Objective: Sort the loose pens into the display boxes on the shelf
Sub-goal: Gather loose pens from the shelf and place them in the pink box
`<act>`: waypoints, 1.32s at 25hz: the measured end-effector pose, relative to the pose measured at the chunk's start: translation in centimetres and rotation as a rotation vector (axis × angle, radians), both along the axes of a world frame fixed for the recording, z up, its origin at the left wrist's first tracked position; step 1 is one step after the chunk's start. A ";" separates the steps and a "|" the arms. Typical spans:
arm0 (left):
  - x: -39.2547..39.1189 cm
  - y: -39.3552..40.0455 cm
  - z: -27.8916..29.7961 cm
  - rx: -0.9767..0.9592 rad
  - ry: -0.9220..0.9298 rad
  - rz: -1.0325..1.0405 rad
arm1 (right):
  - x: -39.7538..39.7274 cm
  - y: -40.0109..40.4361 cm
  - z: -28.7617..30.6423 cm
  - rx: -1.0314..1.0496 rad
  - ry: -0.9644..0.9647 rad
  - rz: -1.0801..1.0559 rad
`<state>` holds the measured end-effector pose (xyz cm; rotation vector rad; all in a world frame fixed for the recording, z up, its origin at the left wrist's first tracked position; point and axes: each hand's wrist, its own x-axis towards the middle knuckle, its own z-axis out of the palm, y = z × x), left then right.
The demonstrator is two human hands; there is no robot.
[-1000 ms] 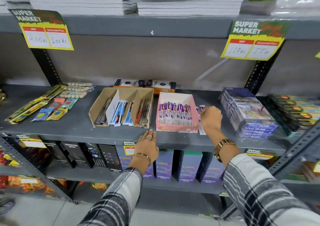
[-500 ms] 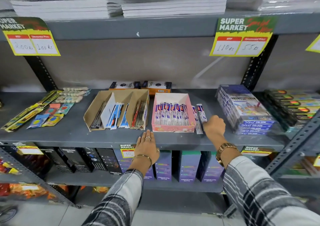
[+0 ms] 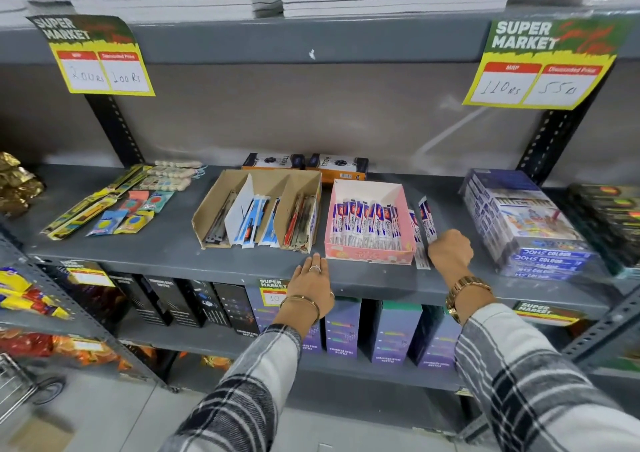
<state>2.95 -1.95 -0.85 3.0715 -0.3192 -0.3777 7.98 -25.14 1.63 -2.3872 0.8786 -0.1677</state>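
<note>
A pink display box (image 3: 367,188) full of packaged blue-and-white pens stands in the middle of the grey shelf (image 3: 173,250). Left of it is a brown cardboard display box (image 3: 266,179) with three compartments of pens. Two or three loose packaged pens (image 3: 425,219) lie on the shelf just right of the pink box. My right hand (image 3: 450,250) rests in a fist at the near end of those pens, touching one; whether it grips it is hidden. My left hand (image 3: 313,283) lies flat on the shelf's front edge, holding nothing.
Stacked colour-pencil packs (image 3: 526,223) sit right of my right hand, darker packs (image 3: 609,219) beyond. Two orange-black boxes (image 3: 311,165) stand behind the display boxes. Toothbrush and eraser packets (image 3: 110,205) lie at the left. Price tags hang above; purple boxes (image 3: 398,333) fill the lower shelf.
My right hand has drawn back from beside the pink box toward the shelf's front, uncovering the loose pens. My left hand has stayed on the shelf edge.
</note>
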 end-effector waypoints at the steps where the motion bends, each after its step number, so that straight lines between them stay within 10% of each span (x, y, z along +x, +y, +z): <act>1: 0.0 0.0 -0.1 0.000 -0.001 0.000 | -0.1 -0.1 -0.1 0.014 -0.001 -0.017; 15: 0.4 0.6 0.2 -0.066 0.048 -0.021 | 0.2 1.5 3.7 0.461 -0.312 -0.144; 33: 0.2 0.6 -0.1 -0.068 0.006 -0.016 | 2.5 8.6 1.9 0.091 -0.054 0.181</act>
